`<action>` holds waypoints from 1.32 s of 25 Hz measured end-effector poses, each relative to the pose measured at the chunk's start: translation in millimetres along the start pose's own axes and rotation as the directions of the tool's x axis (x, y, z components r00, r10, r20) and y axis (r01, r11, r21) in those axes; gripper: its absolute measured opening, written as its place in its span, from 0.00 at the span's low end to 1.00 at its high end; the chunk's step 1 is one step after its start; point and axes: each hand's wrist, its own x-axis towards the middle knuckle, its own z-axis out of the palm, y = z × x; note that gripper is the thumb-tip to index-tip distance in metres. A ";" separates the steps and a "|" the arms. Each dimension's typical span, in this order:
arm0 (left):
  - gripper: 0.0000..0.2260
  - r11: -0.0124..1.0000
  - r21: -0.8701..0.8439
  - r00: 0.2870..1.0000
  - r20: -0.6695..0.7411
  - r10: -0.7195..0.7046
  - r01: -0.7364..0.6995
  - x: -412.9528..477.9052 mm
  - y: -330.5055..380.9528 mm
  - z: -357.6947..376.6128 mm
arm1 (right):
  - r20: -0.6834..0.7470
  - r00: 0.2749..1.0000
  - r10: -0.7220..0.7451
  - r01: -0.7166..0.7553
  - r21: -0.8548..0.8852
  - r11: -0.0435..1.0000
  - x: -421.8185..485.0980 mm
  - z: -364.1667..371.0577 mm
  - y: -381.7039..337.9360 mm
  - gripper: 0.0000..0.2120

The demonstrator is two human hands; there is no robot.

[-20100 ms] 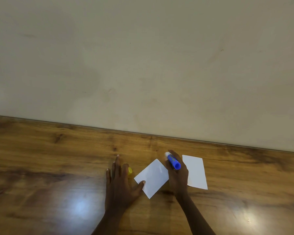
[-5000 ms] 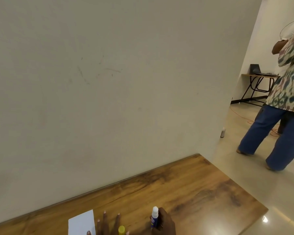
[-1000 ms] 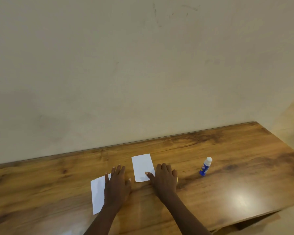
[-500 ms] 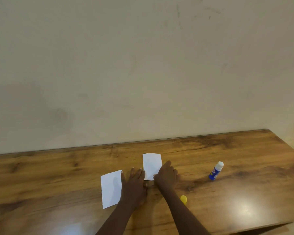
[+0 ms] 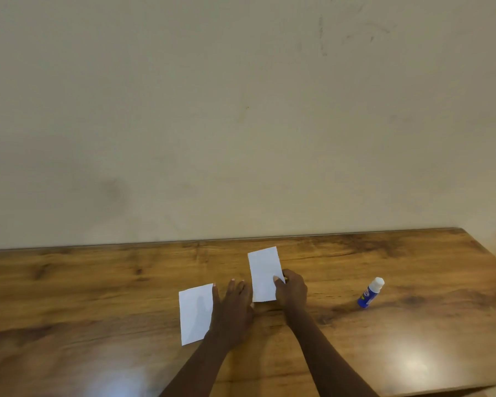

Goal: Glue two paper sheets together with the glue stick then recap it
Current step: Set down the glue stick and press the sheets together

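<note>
- Nearest, your left hand (image 5: 232, 308) lies flat on the wooden table (image 5: 98, 296), fingers straight and holding nothing, just beside the left paper sheet (image 5: 196, 313).
- Your right hand (image 5: 291, 290) pinches the right paper sheet (image 5: 264, 272) at its edge, thumb on top. Drag it skewed and the sheets will likely bond crooked.
- Farther right, well apart, the blue glue stick (image 5: 370, 293) stands uncapped. A careless sweep could topple it, and the bare tip may dry. No cap shows.
- Behind is a scuffed wall (image 5: 241, 110). Nothing lies between the sheets.
</note>
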 end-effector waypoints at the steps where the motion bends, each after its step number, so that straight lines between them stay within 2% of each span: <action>1: 0.21 0.990 -0.138 0.998 -0.047 -0.030 0.024 -1.3 -5.4 -2.0 | -0.023 1.000 -0.016 0.017 0.051 0.999 -1.0 -3.9 0.0 0.13; 3: 0.19 0.916 -0.397 0.977 -0.168 -0.133 0.056 -10.7 -25.4 -5.0 | -0.022 0.998 -0.056 0.058 0.094 0.994 -4.4 -10.0 0.5 0.11; 4: 0.19 0.886 -0.459 0.955 -0.223 -0.193 0.072 -18.5 -40.3 -5.7 | 0.002 0.998 -0.069 0.068 0.107 0.992 -6.2 -11.1 0.6 0.11; 6: 0.18 0.867 -0.481 0.913 -0.284 -0.292 0.128 -37.7 -72.5 -4.1 | 0.063 0.995 -0.077 0.069 0.128 0.989 -12.8 -11.6 -0.9 0.12; 9: 0.18 0.851 -0.486 0.888 -0.277 -0.367 0.200 -64.2 -108.5 -1.4 | 0.139 0.986 -0.089 0.071 0.131 0.989 -28.0 1.4 -7.3 0.14; 12: 0.19 0.861 -0.468 0.902 -0.254 -0.349 0.201 -75.8 -120.6 2.2 | 0.237 0.968 -0.084 0.053 0.136 0.989 -50.2 23.2 -14.0 0.14; 16: 0.29 0.904 -0.401 0.924 -0.270 -0.272 0.149 -71.0 -124.7 2.9 | 0.301 0.952 -0.050 0.008 0.137 0.991 -72.0 52.8 -13.8 0.13; 22: 0.29 0.952 -0.303 0.918 -0.363 -0.158 0.044 -53.6 -126.0 16.1 | 0.310 0.951 -0.010 -0.020 0.095 0.995 -78.0 72.5 -6.3 0.13; 29: 0.33 0.950 -0.303 0.914 -0.358 -0.190 0.079 -55.1 -124.5 23.8 | 0.307 0.949 -0.076 0.053 0.081 0.995 -81.0 82.9 -1.1 0.11; 33: 0.27 0.968 -0.233 0.930 -0.327 -0.169 0.093 -54.5 -124.5 26.9 | 0.285 0.955 -0.079 0.068 0.048 0.997 -80.9 86.3 1.9 0.11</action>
